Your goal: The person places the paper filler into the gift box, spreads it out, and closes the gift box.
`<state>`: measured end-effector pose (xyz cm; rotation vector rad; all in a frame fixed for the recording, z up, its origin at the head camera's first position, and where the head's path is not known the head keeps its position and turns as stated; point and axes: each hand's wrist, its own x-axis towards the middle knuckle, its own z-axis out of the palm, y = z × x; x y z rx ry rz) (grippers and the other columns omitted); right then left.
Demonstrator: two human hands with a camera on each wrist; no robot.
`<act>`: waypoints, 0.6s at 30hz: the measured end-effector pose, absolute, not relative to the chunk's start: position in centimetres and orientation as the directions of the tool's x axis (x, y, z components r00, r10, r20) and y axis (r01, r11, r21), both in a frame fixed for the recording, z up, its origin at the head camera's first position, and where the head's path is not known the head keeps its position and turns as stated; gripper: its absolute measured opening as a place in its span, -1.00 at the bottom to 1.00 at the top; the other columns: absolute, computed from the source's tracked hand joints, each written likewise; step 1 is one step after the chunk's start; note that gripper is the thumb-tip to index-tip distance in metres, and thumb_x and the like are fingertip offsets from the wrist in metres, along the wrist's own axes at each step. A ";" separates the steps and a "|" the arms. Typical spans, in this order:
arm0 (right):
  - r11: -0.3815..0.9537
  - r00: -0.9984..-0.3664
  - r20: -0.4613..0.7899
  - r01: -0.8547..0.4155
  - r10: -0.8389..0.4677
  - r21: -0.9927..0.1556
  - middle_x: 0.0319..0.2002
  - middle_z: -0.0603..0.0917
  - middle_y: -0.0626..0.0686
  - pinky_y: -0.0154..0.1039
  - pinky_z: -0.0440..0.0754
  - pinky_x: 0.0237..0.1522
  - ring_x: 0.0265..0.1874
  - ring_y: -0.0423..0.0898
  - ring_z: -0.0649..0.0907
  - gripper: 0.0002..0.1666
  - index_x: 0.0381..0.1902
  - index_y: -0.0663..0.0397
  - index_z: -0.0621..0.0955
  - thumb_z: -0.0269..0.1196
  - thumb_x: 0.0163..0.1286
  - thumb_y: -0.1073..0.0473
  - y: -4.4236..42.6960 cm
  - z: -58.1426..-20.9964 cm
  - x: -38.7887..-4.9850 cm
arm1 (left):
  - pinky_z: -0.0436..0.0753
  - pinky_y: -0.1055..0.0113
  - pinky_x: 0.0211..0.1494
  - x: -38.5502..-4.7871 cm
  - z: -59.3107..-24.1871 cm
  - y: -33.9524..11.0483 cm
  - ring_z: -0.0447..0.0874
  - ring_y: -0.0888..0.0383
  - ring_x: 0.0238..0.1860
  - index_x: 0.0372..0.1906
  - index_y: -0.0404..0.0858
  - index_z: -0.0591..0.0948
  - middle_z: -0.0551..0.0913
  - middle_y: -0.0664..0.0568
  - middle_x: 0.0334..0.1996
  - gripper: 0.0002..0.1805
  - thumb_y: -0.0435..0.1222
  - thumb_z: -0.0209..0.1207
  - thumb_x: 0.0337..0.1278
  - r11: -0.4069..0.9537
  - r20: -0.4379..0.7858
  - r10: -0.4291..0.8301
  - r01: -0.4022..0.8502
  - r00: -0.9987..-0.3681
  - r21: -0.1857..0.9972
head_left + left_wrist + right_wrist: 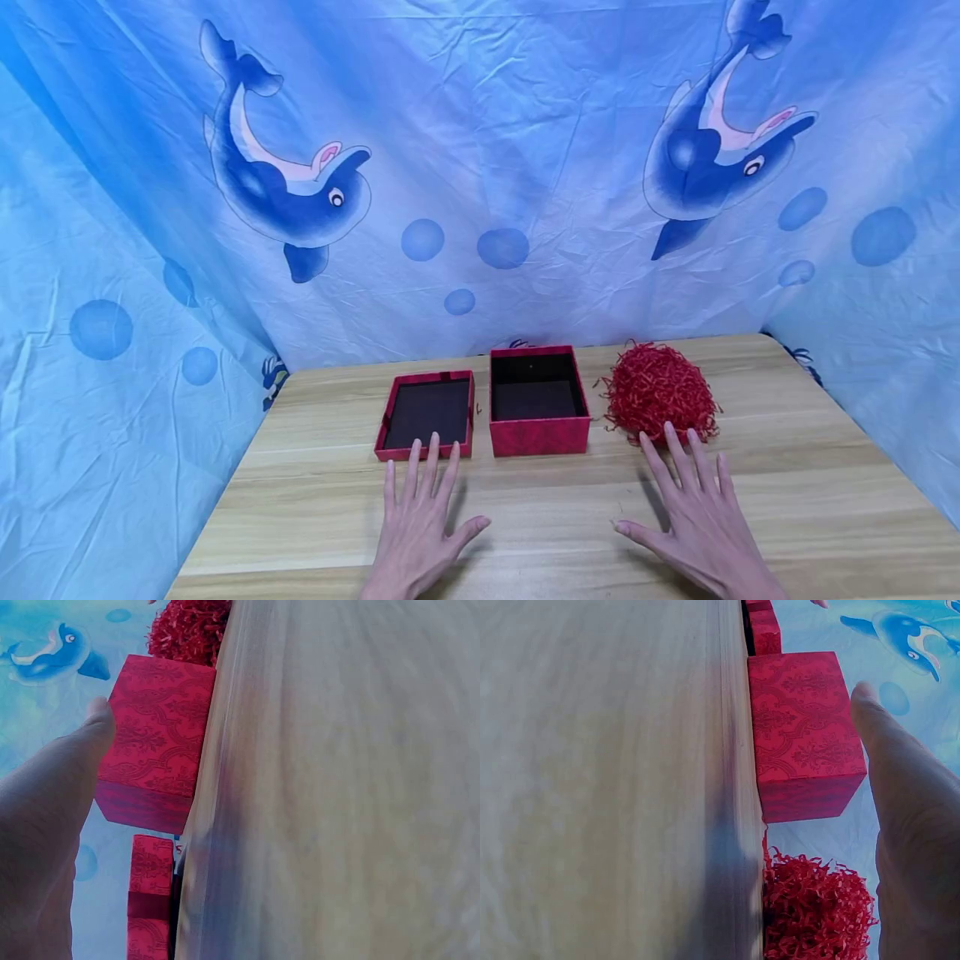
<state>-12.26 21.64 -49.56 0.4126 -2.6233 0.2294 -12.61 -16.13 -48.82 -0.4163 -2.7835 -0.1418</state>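
My left hand (420,525) hovers with fingers spread just in front of a red box lid (471,417), which lies with its black inside facing up. A red patterned gift box (540,437) stands at the middle of the table, its top uncovered and its dark inside showing. To its right sits a heap of red shredded paper (660,387). Near the heap's front edge, my right hand (697,521) has its fingers spread too. Neither hand holds anything. In the left wrist view, a dark red ribbon band (148,905) crosses the lid's side.
The wooden table (555,533) reaches back to a blue cloth backdrop (525,167) printed with dolphins and bubbles. Cloth also hangs along the left and right sides. A few loose paper shreds (478,408) lie between lid and box.
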 end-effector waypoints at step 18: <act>0.943 -0.885 0.409 -0.301 -0.221 -0.142 0.58 0.12 0.32 0.33 -0.44 0.48 0.54 0.39 0.01 0.31 0.64 0.06 0.20 0.28 0.17 -0.59 21.5 -48.7 -12.3 | -0.12 -0.37 0.51 -12.7 -48.9 -16.0 -0.15 -0.22 0.63 0.66 -0.12 0.18 -0.07 -0.13 0.67 0.06 0.39 0.11 0.23 0.938 0.398 0.293 0.342 -0.869 0.056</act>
